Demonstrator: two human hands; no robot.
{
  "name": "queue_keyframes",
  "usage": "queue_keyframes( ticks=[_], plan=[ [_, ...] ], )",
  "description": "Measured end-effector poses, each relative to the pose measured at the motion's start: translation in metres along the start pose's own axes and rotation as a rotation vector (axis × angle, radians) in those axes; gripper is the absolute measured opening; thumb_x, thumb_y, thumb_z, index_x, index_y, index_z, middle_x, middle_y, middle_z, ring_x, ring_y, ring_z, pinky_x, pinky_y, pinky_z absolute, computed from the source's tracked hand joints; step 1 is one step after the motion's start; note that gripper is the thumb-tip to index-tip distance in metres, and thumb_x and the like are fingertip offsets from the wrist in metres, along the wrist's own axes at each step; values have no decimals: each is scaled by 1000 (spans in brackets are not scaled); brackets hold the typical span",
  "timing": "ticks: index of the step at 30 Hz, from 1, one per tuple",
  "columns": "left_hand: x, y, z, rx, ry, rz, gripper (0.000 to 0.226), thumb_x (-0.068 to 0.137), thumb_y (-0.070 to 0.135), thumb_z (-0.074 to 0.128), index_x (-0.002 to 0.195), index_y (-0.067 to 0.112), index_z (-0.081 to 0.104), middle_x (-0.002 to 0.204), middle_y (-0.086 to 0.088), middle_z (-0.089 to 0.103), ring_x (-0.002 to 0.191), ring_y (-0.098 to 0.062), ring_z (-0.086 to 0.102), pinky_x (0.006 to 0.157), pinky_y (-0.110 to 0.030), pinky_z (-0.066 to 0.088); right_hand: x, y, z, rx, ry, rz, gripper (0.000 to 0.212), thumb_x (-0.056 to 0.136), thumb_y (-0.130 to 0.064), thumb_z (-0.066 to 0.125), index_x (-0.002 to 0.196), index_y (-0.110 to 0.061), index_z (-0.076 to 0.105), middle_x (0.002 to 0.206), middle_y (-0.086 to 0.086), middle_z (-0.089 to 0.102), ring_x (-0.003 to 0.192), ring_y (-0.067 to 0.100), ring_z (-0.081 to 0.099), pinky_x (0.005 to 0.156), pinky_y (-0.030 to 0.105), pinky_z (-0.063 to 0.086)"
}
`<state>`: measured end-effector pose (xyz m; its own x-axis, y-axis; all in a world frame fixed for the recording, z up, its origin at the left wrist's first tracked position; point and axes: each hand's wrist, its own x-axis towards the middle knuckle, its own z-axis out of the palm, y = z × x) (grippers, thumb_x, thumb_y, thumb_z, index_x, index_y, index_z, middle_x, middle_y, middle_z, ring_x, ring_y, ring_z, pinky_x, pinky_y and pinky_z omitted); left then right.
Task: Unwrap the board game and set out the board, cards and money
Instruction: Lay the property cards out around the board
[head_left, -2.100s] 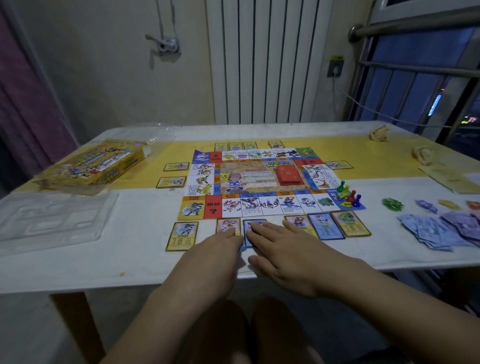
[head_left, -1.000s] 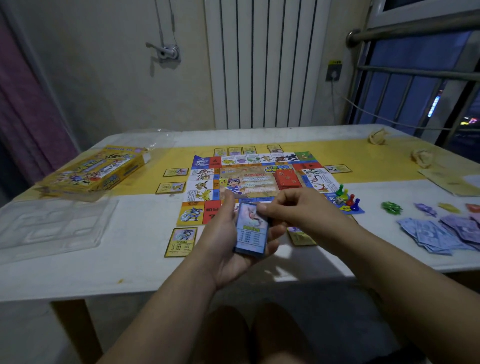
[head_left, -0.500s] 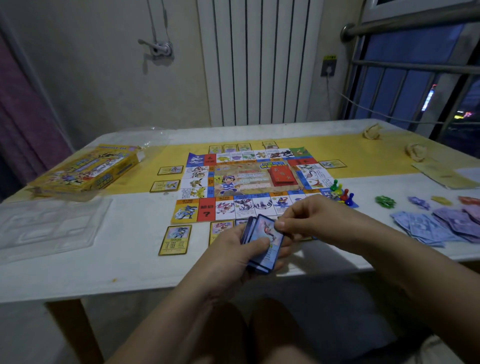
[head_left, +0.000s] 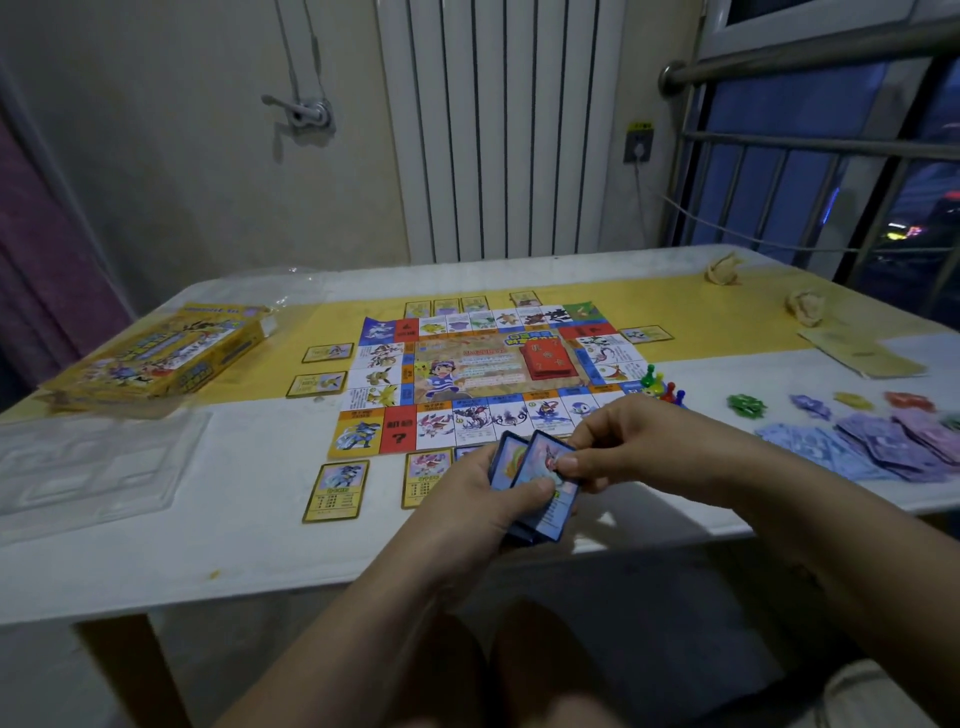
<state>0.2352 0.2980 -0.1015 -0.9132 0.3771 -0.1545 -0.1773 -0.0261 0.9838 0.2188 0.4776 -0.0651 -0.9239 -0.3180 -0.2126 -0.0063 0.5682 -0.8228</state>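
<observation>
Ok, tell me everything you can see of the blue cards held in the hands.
The blue cards are a small stack with blue borders and look like thin, glossy card. The front one shows a creature picture on a pale face, with a text panel below it. They are slightly fanned, so a second card peeks out on the left. They are tilted, faces towards the camera, over the near edge of the table without touching it. The left hand grips the stack, thumb across the front. The right hand pinches the front card's upper right edge.

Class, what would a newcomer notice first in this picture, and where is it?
The bright board in the middle of the table strikes first. Just before it, the left hand and right hand hold blue cards. A yellow box lies at the left, purple money at the right.
</observation>
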Motion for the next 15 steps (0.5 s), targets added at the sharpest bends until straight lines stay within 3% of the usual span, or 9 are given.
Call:
queue_keyframes(
  ticks=[4,8,12,15],
  plan=[
    [5,7,4,-16,-30,-24,19,91,8,57,100,25,59,91,-2,69,84,-17,65,71,-31,55,1,-3,-7,55,-26,24,18,82,-28,66,82,-10,69,66,-5,67,65,4,60,80,29,51],
    [15,18,8,-110,21,46,23,92,5,55,105,24,57,94,-2,68,77,-13,66,60,-24,54,1,-3,-3,279,97,17,31,65,-34,72,85,-12,65,78,2,68,67,8,62,68,25,52],
    [31,25,15,-242,51,85,36,88,-5,55,118,15,55,106,-12,69,82,-20,70,64,-29,58,0,3,5,451,204,-20,14,73,-15,74,74,-13,60,76,9,66,72,18,62,67,28,53],
    [48,31,25,-287,59,80,34,88,-8,54,117,10,55,96,-11,71,73,-18,70,61,-30,57,2,5,-4,478,291,-46,14,83,-6,67,74,-12,58,73,7,66,68,16,62,67,28,52]
  ],
)
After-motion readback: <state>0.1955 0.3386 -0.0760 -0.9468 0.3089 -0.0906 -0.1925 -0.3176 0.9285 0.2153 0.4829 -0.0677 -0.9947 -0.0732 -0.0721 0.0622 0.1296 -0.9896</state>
